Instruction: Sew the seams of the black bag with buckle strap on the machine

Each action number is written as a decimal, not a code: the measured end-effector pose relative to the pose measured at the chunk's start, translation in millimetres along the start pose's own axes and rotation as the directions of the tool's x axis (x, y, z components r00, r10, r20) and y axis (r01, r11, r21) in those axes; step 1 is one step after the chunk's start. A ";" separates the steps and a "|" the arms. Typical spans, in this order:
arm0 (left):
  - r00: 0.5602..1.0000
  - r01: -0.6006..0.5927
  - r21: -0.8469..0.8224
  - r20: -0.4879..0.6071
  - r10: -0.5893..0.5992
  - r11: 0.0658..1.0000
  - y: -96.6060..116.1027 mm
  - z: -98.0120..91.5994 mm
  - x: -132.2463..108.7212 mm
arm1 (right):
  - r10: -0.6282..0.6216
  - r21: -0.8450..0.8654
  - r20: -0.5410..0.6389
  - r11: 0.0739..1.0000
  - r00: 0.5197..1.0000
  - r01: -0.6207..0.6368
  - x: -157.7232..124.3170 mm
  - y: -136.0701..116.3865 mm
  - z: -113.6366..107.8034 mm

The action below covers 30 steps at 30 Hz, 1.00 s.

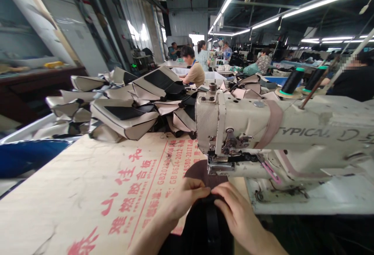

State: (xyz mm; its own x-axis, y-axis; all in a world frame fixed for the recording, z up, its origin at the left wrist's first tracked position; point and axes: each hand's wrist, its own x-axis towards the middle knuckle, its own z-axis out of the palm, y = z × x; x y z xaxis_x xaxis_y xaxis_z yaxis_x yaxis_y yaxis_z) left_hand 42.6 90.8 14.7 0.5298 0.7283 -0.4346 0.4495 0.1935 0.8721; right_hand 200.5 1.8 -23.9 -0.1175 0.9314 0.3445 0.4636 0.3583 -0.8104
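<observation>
My left hand (182, 200) and my right hand (236, 212) meet at the near edge of the table, both pinching a black fabric piece with a strap (209, 224) that runs down out of view. A dark brown piece (198, 171) lies just ahead of my fingers, under the head of a cream sewing machine (263, 130) marked TYPICAL. The needle area (219, 163) sits right above that brown piece.
A plywood board (87, 192) with red printed characters covers the table on the left. A heap of beige and black sewn pieces (125, 111) lies behind it. Two black thread cones (292, 80) stand behind the machine. Other people sit at tables farther back (193, 70).
</observation>
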 end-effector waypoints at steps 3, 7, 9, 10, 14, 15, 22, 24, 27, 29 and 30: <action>1.000 0.008 -0.039 0.027 -0.007 0.999 -0.5 -1.5 1.6 | -0.046 -0.085 0.040 0.995 0.998 0.050 5.1 -3.8 0.4; 0.972 -0.182 0.129 -0.124 0.198 0.975 -1.4 0.9 -16.2 | -0.055 -0.122 0.013 0.991 0.998 0.056 7.4 -7.1 2.5; 0.890 -0.301 0.346 -0.233 0.392 0.889 -5.3 4.8 -32.0 | -0.053 -0.117 -0.018 0.992 0.998 0.051 6.2 -7.5 4.3; 0.845 -0.337 0.453 -0.242 0.478 0.826 -8.6 6.8 -39.4 | -0.049 -0.111 -0.028 0.993 0.998 0.045 5.4 -7.5 5.2; 0.741 -0.437 0.720 -0.051 0.670 0.539 -27.2 9.9 -52.6 | -0.028 -0.092 -0.054 0.996 0.998 0.023 3.6 -7.2 7.9; 0.729 -0.439 0.756 -0.016 0.684 0.485 -31.3 9.2 -51.6 | -0.023 -0.087 -0.062 0.996 0.998 0.017 4.0 -7.1 8.0; 0.759 -0.400 0.822 0.048 0.649 0.406 -33.2 3.6 -39.0 | -0.030 -0.032 -0.028 0.999 0.999 0.029 11.1 -5.8 3.9; 0.756 -0.412 0.810 0.048 0.653 0.417 -29.8 3.3 -38.5 | -0.045 -0.052 -0.012 0.998 0.999 0.045 11.4 -5.1 3.4; 0.767 -0.427 0.761 0.018 0.641 0.489 -23.6 3.9 -37.5 | -0.044 -0.112 0.032 0.993 0.999 0.048 10.8 -3.9 3.8; 0.789 -0.411 0.709 -0.039 0.613 0.573 -19.7 4.4 -36.4 | -0.029 -0.135 0.061 0.990 0.998 0.037 11.1 -2.7 4.2; 0.803 -0.398 0.680 -0.066 0.592 0.616 -18.6 4.3 -36.2 | -0.023 -0.139 0.071 0.990 0.997 0.033 11.6 -2.1 4.3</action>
State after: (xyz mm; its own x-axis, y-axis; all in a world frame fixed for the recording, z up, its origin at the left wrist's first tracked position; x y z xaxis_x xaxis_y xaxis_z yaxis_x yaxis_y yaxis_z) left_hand 18.2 58.0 13.2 0.6438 0.7433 0.1817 0.5553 -0.6173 0.5574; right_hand 194.4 12.2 -20.2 -0.1903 0.9251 0.3285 0.5770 0.3761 -0.7250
